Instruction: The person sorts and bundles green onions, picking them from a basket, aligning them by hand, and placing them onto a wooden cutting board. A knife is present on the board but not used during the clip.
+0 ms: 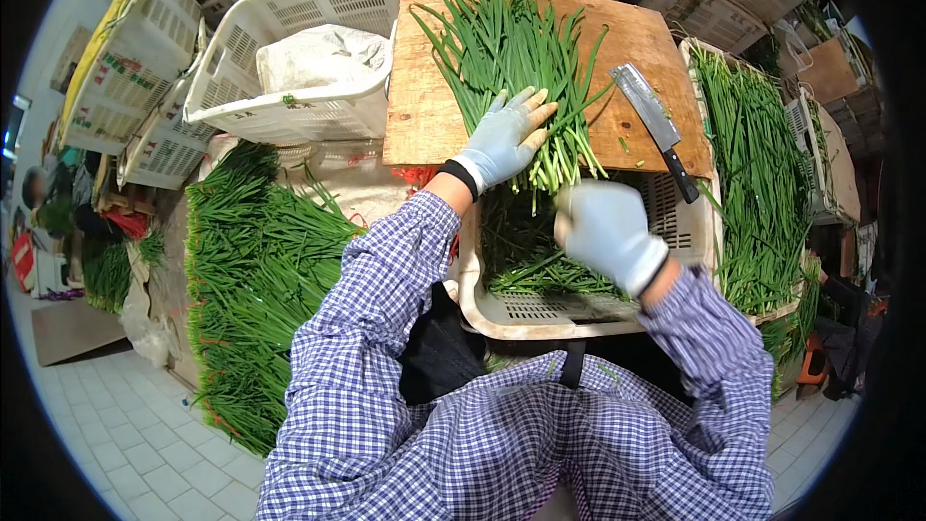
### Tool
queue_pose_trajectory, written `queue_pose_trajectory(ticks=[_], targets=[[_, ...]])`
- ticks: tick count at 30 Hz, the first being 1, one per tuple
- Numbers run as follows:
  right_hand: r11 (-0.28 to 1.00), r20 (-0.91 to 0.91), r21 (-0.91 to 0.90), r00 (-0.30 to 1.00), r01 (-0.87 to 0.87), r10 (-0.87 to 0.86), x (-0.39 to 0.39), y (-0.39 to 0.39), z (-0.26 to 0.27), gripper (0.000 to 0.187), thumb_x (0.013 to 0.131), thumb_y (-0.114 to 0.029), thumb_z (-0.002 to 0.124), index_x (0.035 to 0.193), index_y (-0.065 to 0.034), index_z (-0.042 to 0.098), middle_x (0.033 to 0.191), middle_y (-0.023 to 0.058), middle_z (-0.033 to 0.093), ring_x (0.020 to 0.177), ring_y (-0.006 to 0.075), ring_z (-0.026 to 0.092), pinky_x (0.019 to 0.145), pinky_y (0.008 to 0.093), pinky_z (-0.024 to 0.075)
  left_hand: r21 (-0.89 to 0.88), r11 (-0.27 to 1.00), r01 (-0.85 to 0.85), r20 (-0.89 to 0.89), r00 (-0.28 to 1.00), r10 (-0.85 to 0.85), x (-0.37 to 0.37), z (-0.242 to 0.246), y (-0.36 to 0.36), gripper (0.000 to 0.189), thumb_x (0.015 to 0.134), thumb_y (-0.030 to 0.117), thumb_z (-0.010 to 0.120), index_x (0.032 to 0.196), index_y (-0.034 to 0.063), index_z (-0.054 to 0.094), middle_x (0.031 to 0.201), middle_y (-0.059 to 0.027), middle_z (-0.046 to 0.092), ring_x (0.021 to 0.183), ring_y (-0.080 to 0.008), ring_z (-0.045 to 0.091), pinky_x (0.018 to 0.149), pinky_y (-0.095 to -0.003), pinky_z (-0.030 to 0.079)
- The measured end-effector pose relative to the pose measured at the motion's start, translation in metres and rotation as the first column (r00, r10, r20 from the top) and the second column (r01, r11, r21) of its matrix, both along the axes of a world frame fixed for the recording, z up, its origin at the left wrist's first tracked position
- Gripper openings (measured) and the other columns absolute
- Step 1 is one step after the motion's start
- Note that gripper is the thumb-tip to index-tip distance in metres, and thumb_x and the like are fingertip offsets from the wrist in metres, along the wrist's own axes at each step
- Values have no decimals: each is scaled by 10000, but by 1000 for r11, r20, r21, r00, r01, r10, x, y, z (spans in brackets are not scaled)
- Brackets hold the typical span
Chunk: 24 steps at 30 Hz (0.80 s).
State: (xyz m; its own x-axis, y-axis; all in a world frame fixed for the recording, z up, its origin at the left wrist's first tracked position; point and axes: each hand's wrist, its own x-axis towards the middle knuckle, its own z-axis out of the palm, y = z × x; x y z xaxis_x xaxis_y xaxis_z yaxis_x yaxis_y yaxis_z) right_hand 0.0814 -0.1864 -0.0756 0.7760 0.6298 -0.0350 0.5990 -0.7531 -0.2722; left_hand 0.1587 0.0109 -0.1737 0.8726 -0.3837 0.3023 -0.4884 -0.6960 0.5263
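Note:
A loose bunch of green garlic chives lies on a wooden board, its pale stem ends jutting over the near edge. My left hand, in a pale glove, rests flat on the stems with its fingers somewhat spread. My right hand, gloved too and blurred, is just below the stem ends, above a white plastic crate; its fingers are curled, and whether it holds anything cannot be told. To the right on the board lies a cleaver, its black handle past the near edge. Chive scraps lie in the crate.
Bound bundles of chives are stacked at the left. A crate full of chives stands right of the board. A white crate holding a pale sack is at the upper left. More crates line the back, and a person is partly visible at the far right.

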Motion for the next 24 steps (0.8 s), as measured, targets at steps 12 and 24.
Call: queue_pose_trajectory(ticks=[12,24], targets=[[967,-184,241,974,-84,130,17,-11,13,196,821,-301,703,830,-105,694,778,110,664,737,293,657,668,401,509,-466,783,-412,96,856,507,4,-13,26,552,883,241,624,1373,28,485,1471,-225,417,1399,-350,346,1175,-414,214],[959,-648,100,714,-264,264,4,-24,-3,263,910,-255,615,1047,-53,713,994,137,715,920,262,683,843,366,528,-413,744,-525,-269,851,451,-1,-1,16,984,847,500,691,1522,-15,194,1586,-277,127,1471,-378,176,1188,-391,178]])
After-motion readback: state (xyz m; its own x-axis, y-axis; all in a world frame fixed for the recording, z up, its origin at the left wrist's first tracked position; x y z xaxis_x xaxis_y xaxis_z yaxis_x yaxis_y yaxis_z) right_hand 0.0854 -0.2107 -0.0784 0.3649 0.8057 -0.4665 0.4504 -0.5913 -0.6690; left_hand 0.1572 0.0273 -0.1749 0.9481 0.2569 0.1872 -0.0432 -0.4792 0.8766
